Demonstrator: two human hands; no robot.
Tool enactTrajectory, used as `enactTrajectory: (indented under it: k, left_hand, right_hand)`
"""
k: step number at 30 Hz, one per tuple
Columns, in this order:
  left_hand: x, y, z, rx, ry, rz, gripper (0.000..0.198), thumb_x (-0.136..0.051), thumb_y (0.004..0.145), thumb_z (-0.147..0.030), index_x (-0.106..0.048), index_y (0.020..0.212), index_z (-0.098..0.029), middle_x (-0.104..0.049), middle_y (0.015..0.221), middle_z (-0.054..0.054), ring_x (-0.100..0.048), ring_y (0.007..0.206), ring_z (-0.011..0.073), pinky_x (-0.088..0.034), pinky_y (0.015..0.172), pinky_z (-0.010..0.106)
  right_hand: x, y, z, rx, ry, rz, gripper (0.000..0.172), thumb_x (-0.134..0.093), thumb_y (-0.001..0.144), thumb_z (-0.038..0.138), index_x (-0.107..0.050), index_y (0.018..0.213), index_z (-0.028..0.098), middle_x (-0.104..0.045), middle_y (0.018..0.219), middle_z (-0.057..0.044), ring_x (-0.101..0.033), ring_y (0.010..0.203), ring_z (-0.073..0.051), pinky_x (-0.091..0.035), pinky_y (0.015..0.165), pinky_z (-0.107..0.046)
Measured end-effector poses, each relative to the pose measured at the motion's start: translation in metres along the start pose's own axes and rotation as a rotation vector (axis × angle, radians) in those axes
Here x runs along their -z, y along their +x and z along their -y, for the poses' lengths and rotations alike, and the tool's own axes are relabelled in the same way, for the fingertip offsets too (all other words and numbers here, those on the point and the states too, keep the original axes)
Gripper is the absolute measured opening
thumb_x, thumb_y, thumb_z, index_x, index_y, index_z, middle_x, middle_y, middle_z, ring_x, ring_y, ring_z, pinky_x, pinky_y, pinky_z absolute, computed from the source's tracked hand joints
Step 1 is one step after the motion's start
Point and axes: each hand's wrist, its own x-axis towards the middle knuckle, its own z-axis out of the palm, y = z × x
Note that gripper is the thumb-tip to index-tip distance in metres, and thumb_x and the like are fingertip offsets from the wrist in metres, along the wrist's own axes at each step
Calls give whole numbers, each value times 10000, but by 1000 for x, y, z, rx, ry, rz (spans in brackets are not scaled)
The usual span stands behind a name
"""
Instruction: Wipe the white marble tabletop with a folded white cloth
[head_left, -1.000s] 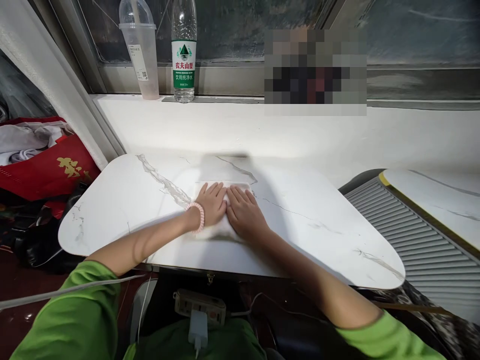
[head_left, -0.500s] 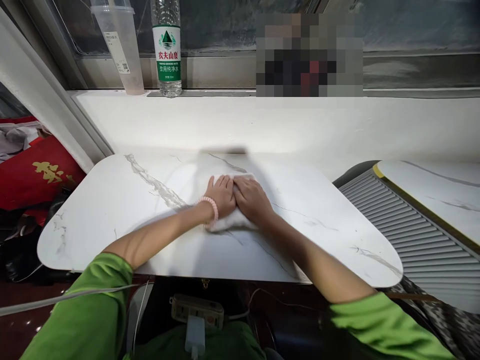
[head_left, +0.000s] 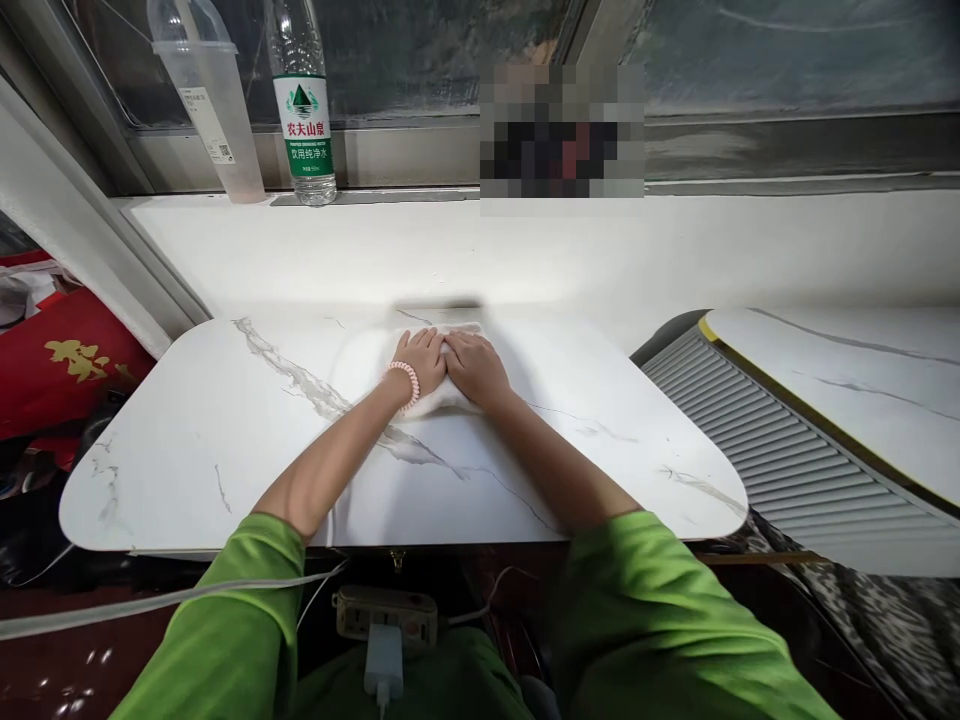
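A white cloth (head_left: 444, 403) lies folded or bunched on the marble-patterned white table (head_left: 247, 460), near the wall at the back. My left hand (head_left: 424, 362), with a pink coiled band at its wrist, lies flat on the cloth, fingers stretched forward. Beside it, touching it, my right hand (head_left: 478, 370) also presses down flat on the cloth, fingers extended. Both palms cover much of the cloth, so only its edges show.
On the ledge at the back left stand a plastic cup (head_left: 214, 120) and a water bottle (head_left: 304, 130). A red bag (head_left: 71, 360) is at the left. A power strip (head_left: 352, 612) with a white charger sits below the front edge. A ribbed grey panel (head_left: 795, 450) stands right.
Both hands have pushed the cloth away from me, closer to the wall, uncovering more grey veining in front of it. The view has also shifted slightly.
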Motion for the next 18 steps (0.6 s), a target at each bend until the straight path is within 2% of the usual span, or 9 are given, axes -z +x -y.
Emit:
enactTrajectory:
  k: [4, 9, 14, 18]
  left_hand:
    - [-3, -34, -33, -23, -11, 2, 526, -299, 974, -246, -393, 1455, -54, -364, 1553, 151, -300, 1453, 250, -178, 1212, 480]
    - [-12, -61, -93, -128, -31, 58, 568, -309, 973, -284, -362, 1466, -7, -335, 1558, 190, -264, 1465, 294, -154, 1211, 532]
    - [-22, -55, -146, -276, -70, 75, 585, -327, 969, -295, -358, 1455, 29, -341, 1547, 221, -281, 1453, 324, -179, 1198, 556]
    - [-37, -30, -170, -342, -77, -22, 560, -394, 940, -281, -414, 1412, 20, -401, 1511, 228, -344, 1414, 327, -228, 1178, 554]
  right_hand:
    - [16, -48, -5, 58, -24, 11, 487, -293, 924, 162, -585, 1298, 53, -587, 1374, -164, -496, 1322, -253, -340, 1131, -438]
    - [41, -117, -34, 53, -44, -47, 503, -317, 906, 181, -584, 1325, 100, -590, 1374, -147, -500, 1327, -273, -373, 1120, -509]
    - [69, -161, -73, -25, -71, -73, 503, -326, 898, 191, -598, 1308, 85, -601, 1359, -155, -523, 1307, -270, -381, 1132, -510]
    - [81, -162, -104, -99, -96, -80, 507, -325, 876, 179, -622, 1282, 111, -620, 1342, -127, -539, 1291, -259, -386, 1134, -493]
